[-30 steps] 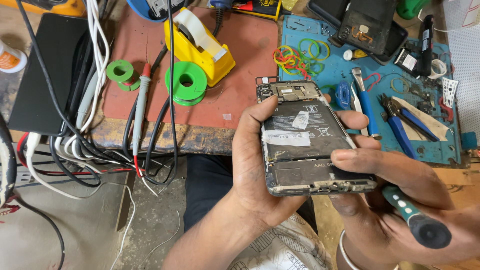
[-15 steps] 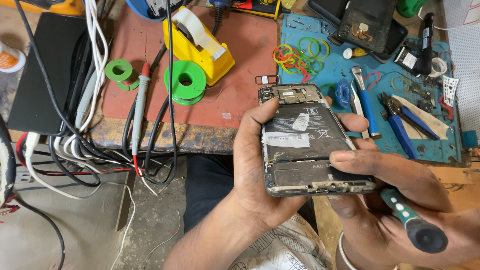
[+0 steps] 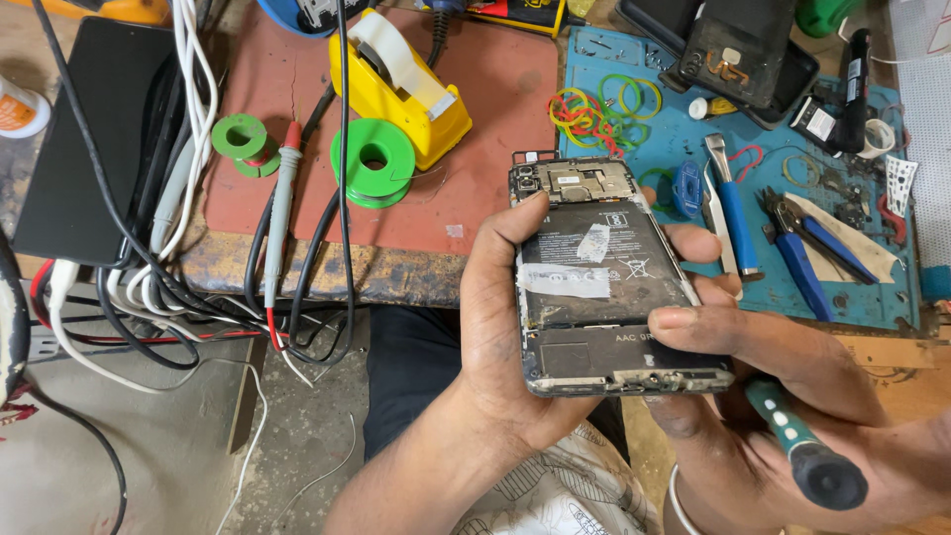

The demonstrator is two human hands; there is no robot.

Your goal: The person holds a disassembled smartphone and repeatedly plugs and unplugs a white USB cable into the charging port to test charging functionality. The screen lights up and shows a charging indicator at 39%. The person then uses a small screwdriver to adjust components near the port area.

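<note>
Bare red mat between tape dispenser and rubber bands; cables crowd left.

My table has a worn, chipped front edge. On it lies a red mat carrying my yellow tape dispenser, two green solder spools, and a tangle of black and white cables. Just beside it, to the right, lies a blue work mat with coloured rubber bands, blue-handled tweezers, blue-handled pliers and a black phone back cover. A flat black slab lies at the far left.
</note>
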